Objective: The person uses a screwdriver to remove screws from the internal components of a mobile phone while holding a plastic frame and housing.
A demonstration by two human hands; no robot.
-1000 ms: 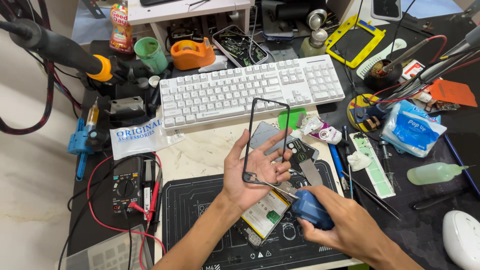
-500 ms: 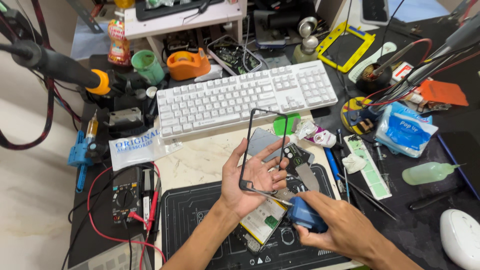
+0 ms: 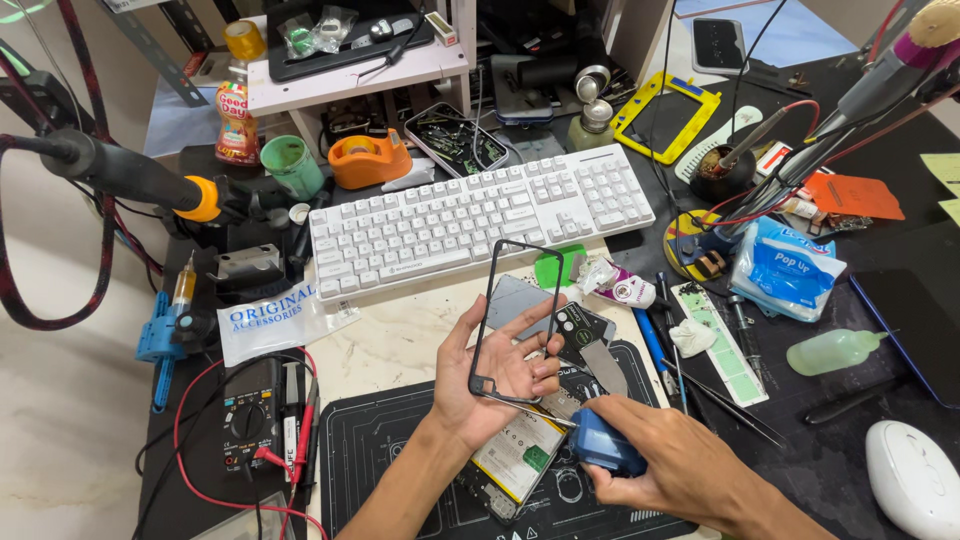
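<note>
My left hand [image 3: 497,372] holds a thin black phone frame [image 3: 491,310] upright, fingers through its opening. My right hand [image 3: 672,463] grips a small blue bottle [image 3: 604,447] whose thin metal needle tip touches the frame's lower edge. Under both hands an opened phone with its battery showing [image 3: 516,459] lies on a black work mat [image 3: 372,452]. A grey phone part [image 3: 519,296] and a black flat part [image 3: 580,327] rest just behind the frame.
A white keyboard [image 3: 470,215] lies behind the mat. A multimeter with red leads [image 3: 250,424] sits left, a white mouse [image 3: 913,476] far right. A tissue pack [image 3: 788,266], green squeeze bottle [image 3: 836,350], tweezers, orange tape dispenser [image 3: 369,160] and green cup [image 3: 292,165] crowd the bench.
The camera view has shifted slightly down the bench. Both hands keep their hold, and the frame stays upright with the needle at its lower edge.
</note>
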